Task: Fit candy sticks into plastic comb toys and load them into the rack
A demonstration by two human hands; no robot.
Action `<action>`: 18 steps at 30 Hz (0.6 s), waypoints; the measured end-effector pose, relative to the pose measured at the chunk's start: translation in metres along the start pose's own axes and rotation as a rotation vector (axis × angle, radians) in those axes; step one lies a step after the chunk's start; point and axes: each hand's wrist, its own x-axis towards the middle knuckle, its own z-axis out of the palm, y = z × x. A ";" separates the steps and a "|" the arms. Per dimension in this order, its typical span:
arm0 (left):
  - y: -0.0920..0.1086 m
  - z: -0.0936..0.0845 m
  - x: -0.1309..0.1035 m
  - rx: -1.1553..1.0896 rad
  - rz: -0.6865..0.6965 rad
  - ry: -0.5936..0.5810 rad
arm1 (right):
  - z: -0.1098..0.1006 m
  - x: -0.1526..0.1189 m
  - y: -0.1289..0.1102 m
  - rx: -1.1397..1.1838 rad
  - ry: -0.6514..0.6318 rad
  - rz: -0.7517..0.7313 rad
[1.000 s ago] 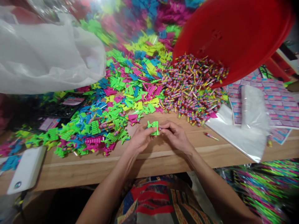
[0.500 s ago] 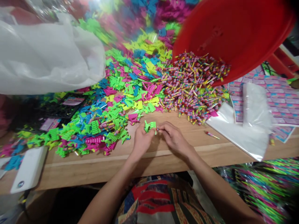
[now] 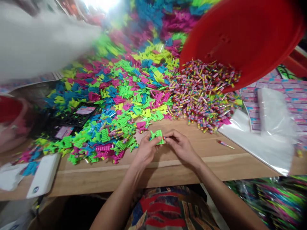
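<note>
My left hand (image 3: pixel 146 148) is closed on a bright green plastic toy piece (image 3: pixel 158 135), thumb across its face, just above the wooden table. At the piece's right edge, the fingertips of my right hand (image 3: pixel 180 145) are pinched together on something small, mostly hidden, with a reddish bit showing. Left of my hands lies a heap of green, pink, blue and yellow toy pieces (image 3: pixel 124 118). A pile of small pink-labelled tubes (image 3: pixel 199 99) with yellow and red ends spills out beyond my right hand. One loose tube (image 3: pixel 225 144) lies alone to the right.
A big red basin (image 3: pixel 242 41) leans tilted behind the tubes. Clear plastic bags (image 3: pixel 275 111) and printed label sheets (image 3: pixel 298 92) lie at right. On the left are black plastic trays (image 3: pixel 72 119), a white power bank (image 3: pixel 44 175) and a blurred white bag (image 3: pixel 43 44).
The green piece has turned to show more of its flat face, still between my hands. At upper left the white bag has shifted up and left, uncovering more toy pieces. The view has swung slightly.
</note>
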 end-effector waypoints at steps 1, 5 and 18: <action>0.000 0.000 0.000 0.000 -0.008 -0.012 | -0.001 0.000 0.000 0.020 -0.003 -0.004; -0.006 -0.001 0.002 0.052 0.023 -0.021 | -0.005 -0.001 0.001 -0.021 -0.047 -0.092; 0.025 -0.014 -0.035 0.572 0.300 0.145 | 0.001 -0.006 -0.025 -0.269 -0.215 -0.253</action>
